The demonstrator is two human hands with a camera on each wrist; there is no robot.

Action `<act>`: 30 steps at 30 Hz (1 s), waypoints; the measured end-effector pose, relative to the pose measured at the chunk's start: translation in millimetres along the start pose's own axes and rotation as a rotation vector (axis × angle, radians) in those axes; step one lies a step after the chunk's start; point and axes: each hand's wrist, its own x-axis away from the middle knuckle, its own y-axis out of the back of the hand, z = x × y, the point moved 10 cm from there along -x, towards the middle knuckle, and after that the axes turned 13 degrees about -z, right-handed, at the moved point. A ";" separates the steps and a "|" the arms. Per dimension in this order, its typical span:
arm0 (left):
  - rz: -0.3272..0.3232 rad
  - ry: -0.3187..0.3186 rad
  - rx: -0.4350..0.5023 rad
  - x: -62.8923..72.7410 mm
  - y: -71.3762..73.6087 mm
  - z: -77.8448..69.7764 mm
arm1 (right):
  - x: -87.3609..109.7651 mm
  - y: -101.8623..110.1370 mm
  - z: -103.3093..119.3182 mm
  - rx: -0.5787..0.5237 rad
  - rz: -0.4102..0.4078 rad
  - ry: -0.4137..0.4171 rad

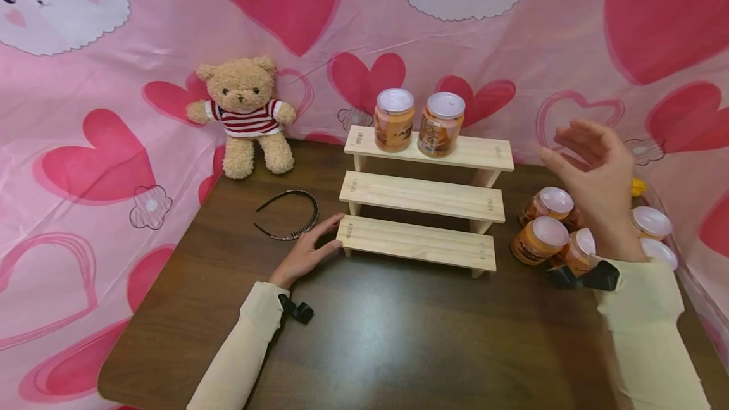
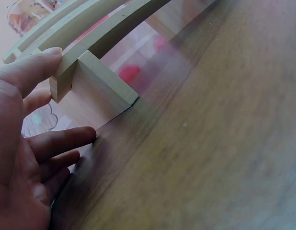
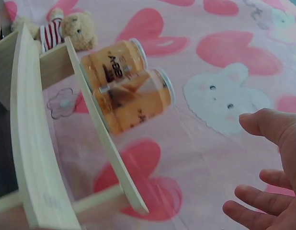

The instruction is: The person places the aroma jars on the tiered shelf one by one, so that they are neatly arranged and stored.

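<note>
A three-step wooden display stand stands on the table. My left hand rests at the left end of its lowest step, with thumb and index finger at the board's corners. In the left wrist view the other fingers extend beside the stand's leg. Two orange-labelled jars with white lids, the left jar and the right jar, stand side by side on the top step. My right hand is raised, holding nothing, right of the stand and over a group of similar jars.
Several more jars, one with a white lid, cluster at the table's right, partly hidden by my right arm. A teddy bear in a striped shirt sits at the back left. A dark headband lies beside my left hand. Pink heart-patterned cloth hangs behind.
</note>
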 end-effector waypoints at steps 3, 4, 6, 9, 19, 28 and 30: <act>0.001 0.005 -0.005 -0.1 0.3 0.6 | 1.8 17.4 -5.3 -0.066 -0.039 -0.026; 0.000 0.003 -0.009 -0.2 0.3 0.2 | 2.6 22.5 -6.7 -0.092 -0.049 -0.032; -0.002 -0.001 -0.010 -0.2 0.5 -0.1 | 3.9 33.2 -9.2 -0.129 -0.076 -0.029; -0.006 -0.011 -0.012 -0.1 0.8 -1.2 | 6.6 49.6 -12.9 -0.166 -0.114 -0.012; -0.006 -0.030 -0.014 0.0 1.9 -4.5 | 13.9 117.5 -36.2 0.162 -0.295 -0.006; -0.007 -0.022 -0.016 1.4 2.8 -4.0 | 18.3 165.0 -71.1 0.257 -0.398 -0.208; -0.006 -0.016 -0.014 2.0 2.5 -3.2 | 19.6 175.1 -78.9 0.346 -0.415 -0.271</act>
